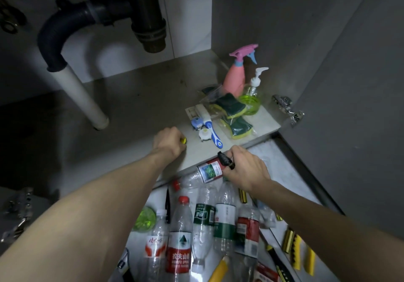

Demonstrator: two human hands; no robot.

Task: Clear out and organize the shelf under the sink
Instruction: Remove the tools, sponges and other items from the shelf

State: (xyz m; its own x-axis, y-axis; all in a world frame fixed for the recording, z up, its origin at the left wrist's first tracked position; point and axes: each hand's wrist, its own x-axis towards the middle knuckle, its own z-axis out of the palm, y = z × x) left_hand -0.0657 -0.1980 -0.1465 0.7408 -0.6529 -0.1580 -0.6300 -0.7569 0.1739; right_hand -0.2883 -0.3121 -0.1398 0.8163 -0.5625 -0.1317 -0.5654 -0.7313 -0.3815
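Your left hand [169,141] sits on the shelf [135,107] floor with its fingers curled round a small yellow thing [183,140]; it is too hidden to name, and you seem to be gathering it. Your right hand [246,167] pinches a black clip-like piece [225,160] at the shelf's front edge, just above a tipped bottle [205,173]. What you have pulled out lies at 6 o'clock: bottles [181,233] side by side on the floor, probably to be sorted. At 2 o'clock in the corner stand the sprayer [235,78] and pump bottle [251,93], with sponges [231,107] and a brush [213,133] in front.
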